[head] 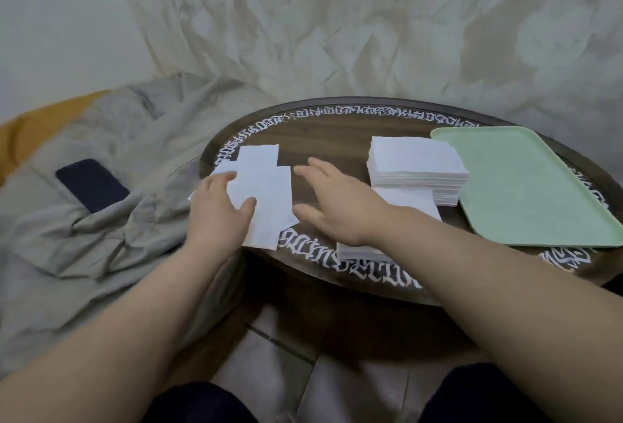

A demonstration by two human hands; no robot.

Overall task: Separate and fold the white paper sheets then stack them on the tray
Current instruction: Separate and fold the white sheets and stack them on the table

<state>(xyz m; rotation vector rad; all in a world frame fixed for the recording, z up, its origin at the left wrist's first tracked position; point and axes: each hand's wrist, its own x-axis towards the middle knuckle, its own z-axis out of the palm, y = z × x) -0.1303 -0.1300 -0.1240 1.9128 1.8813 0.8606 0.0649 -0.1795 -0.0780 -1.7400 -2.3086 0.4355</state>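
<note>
Two bare hands are working over the round dark counter [330,139] in the head view. Left hand [219,207] is lying on loose white paper sheets [266,186] at about 9 o'clock on the counter, fingers curling over the sheet's left edge, thumb pressing on top; the grip looks closed on that sheet. Right hand [337,200] is hovering just right of the sheets, fingers spread wide and straight, holding nothing.

Step in hand, as I judge it: separating and laying out a sheet for folding. No fold is showing yet, and the overlapping sheets are lying skewed. Next move likely calls for the right hand to pin or lift one edge while the left steadies, then bring edge to edge squarely.

Tall stack of white paper [416,166] is sitting at about 2 o'clock, touching the green tray [526,186] at 3 o'clock. Smaller pile [408,203] is lying just in front of the stack, partly under the right wrist. Tray is carrying nothing visible, so the task is looking early.

Around: rumpled grey bedding [111,159] at left, dark phone [92,185] resting on it. Sheets overhanging the counter's left rim could slip onto the bedding; the right forearm is crossing over the small pile.
</note>
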